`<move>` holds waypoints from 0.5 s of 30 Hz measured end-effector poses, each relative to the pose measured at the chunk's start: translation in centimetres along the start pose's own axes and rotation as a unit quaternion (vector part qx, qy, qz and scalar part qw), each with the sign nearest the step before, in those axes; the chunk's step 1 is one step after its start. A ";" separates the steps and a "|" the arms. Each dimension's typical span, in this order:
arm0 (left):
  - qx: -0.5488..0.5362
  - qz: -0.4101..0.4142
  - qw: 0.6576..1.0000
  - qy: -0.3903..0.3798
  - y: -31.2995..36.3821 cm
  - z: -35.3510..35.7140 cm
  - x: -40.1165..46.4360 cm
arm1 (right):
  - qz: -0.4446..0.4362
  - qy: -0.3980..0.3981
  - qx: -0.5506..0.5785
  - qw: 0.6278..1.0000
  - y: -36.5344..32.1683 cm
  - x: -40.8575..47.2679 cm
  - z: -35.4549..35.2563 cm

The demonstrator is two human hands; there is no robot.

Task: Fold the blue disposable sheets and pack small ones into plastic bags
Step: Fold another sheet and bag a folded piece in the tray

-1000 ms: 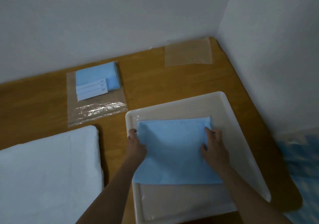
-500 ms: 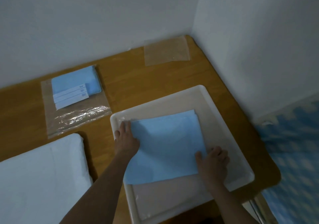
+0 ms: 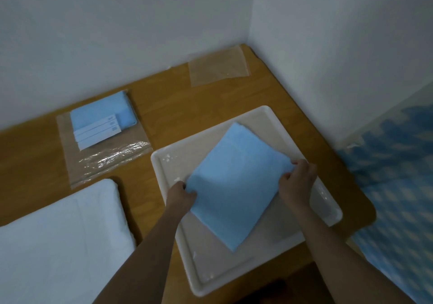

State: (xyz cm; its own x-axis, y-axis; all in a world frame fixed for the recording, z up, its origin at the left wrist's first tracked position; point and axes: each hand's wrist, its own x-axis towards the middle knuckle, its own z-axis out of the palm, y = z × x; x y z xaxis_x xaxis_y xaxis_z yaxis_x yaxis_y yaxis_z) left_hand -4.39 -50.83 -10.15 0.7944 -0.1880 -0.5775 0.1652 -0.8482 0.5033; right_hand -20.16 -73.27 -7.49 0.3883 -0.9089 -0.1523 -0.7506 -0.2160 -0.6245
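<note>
Hands (image 3: 239,186) pinch soft square blue sheet (image 3: 236,184).

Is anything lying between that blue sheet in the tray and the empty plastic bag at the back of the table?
Nothing visible. Both hands, left and right, hold the blue sheet over the white tray. Between it and the empty plastic bag there is only the tray's far rim and bare wooden table.

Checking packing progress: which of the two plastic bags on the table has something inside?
The left plastic bag, holding folded blue sheets and white strips; the corner bag lies flat and empty.
</note>
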 end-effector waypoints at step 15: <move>-0.255 -0.124 0.941 -0.187 -2.0 -0.5 -4.4 | 0.135 -0.317 -0.083 0.935 3.8 -9.3 2.6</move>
State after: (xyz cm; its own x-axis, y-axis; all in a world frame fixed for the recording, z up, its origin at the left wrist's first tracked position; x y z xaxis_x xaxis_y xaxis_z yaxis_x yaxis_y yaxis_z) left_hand -7.95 -48.10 -8.26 0.4484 -0.2572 -0.8560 0.6529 -0.5598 0.5102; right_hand -25.26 -64.72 -10.47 0.3727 -0.5550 -0.7437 -0.9190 -0.1097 -0.3787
